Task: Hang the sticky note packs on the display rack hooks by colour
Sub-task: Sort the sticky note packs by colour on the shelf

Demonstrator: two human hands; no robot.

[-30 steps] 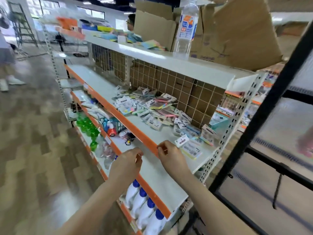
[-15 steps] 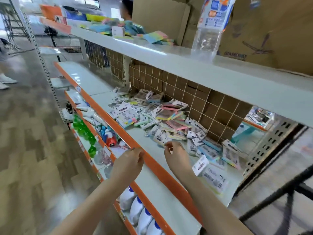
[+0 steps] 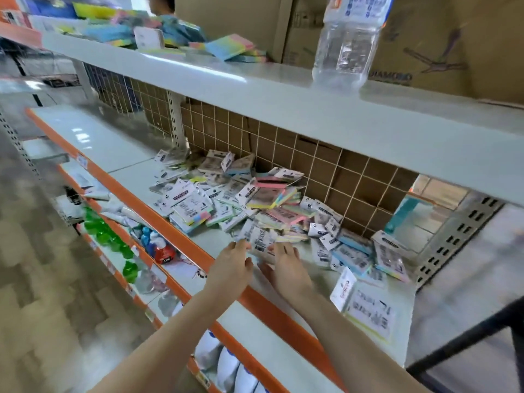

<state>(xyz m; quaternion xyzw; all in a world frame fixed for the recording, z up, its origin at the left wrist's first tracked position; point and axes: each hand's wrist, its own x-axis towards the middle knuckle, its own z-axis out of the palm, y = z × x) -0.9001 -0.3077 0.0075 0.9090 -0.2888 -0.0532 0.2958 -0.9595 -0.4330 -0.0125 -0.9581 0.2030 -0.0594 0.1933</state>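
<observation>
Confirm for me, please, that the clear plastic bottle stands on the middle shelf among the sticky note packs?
Not quite: the head view shows the clear plastic bottle standing on the top shelf, in front of the cardboard boxes. The sticky note packs lie on the middle shelf.

One head-worn view is given, aimed forward and down from close above the middle shelf (image 3: 119, 148). The upper shelf (image 3: 283, 109) is seen at near eye level, and the floor (image 3: 42, 307) is caught at left.
</observation>
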